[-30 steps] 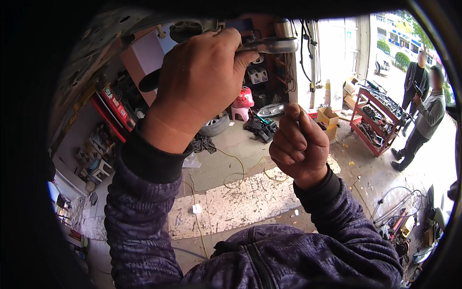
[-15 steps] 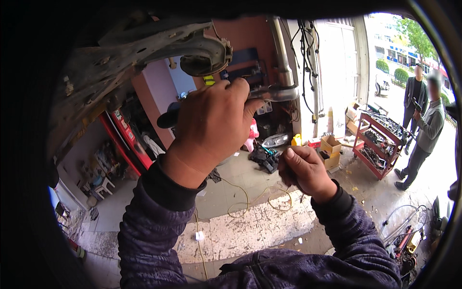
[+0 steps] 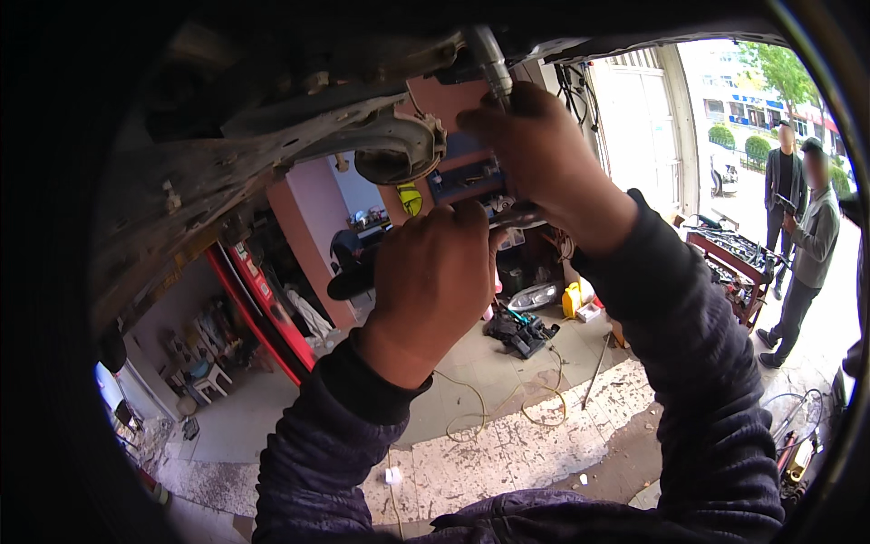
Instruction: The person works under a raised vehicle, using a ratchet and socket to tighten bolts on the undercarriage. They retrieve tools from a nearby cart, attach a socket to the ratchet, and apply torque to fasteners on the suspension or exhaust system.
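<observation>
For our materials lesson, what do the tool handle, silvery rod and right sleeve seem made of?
Tool handle: perhaps rubber or plastic, dull black without metallic glint. Silvery rod: likely polished steel, given bright highlights. Right sleeve: probably matte fabric, bunched in folds.

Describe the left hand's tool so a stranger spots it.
Below the dark vehicle underside, find the left hand, lower of the two. The tool crosses its grip, black handle end poking out leftward. That black end distinguishes it from the silver shaft at the right hand.
</observation>
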`<state>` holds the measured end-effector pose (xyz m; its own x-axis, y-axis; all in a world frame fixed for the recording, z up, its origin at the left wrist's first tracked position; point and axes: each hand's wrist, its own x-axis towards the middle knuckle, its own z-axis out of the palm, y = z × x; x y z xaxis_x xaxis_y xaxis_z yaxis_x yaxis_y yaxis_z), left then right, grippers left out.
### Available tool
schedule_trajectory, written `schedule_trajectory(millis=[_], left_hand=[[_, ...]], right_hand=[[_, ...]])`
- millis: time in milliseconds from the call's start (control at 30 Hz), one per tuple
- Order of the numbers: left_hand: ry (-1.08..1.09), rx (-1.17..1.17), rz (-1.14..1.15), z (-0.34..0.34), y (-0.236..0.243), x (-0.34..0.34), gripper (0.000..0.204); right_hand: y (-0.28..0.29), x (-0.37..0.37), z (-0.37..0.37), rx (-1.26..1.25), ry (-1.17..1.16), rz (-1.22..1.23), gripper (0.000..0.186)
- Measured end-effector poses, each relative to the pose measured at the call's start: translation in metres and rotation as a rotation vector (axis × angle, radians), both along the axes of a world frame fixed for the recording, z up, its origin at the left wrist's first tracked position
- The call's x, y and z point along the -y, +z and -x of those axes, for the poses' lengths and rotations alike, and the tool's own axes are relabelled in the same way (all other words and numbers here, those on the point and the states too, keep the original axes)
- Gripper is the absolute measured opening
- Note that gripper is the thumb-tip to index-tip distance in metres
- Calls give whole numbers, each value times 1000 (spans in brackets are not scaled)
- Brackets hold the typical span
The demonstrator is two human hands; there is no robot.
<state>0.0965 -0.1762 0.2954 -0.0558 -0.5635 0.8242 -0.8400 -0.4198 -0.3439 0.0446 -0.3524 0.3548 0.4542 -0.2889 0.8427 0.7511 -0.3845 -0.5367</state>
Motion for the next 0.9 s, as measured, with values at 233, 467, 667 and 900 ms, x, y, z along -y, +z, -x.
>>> schedule_trajectory(millis=[233,467,667,900], left_hand=[[-163,-19,-39,-35,10,8,24],[-151,3,-21,-33,2,8,24],[-113,15,-15,-25,7,4,25],[-84,-22,-23,-17,10,-4,23]], right_hand=[[13,28,6,-307,728,-49,24],[4,17,-1,-119,5,142,39],[0,17,-3,-133,249,-22,40],[11,18,2,-280,462,-40,40]])
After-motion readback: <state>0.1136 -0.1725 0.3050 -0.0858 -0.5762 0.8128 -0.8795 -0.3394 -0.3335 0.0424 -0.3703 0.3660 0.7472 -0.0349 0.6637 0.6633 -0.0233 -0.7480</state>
